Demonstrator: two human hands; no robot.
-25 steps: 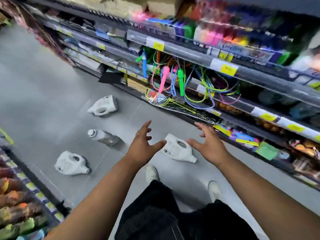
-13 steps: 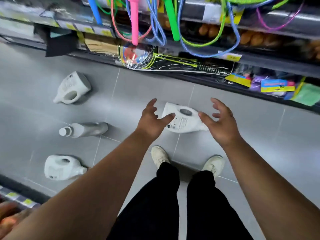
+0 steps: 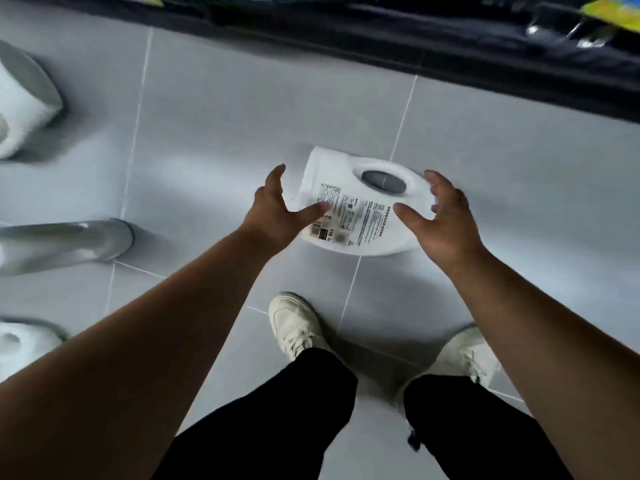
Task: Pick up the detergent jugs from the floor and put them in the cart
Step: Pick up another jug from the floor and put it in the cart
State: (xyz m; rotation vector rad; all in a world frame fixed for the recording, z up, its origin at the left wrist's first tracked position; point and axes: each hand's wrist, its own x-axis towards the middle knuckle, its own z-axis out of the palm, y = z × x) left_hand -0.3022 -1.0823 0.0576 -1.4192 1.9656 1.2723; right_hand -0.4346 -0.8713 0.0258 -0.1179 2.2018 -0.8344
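The white jug (image 3: 360, 216) lies on its side on the grey tiled floor (image 3: 242, 116), label up, just ahead of my shoes and near the dark shelf base (image 3: 415, 39). My left hand (image 3: 277, 211) and right hand (image 3: 441, 220) hang on either side of it, fingers spread and thumbs wide, gripping nothing. I cannot tell whether the left thumb touches the label.

I judge the jug to be rigid, smooth plastic. It is likely heavy if full, with liquid that shifts when tilted, so a palm squeeze on the slick flanks could slip. The moulded handle (image 3: 414, 183) around the oval opening is the surer hold: I would hook the right fingers through it and steady the base with the left.

Another jug (image 3: 24, 109), a third jug (image 3: 20, 344) and a grey bottle (image 3: 69, 242) lie well apart at the left. No cart shows.
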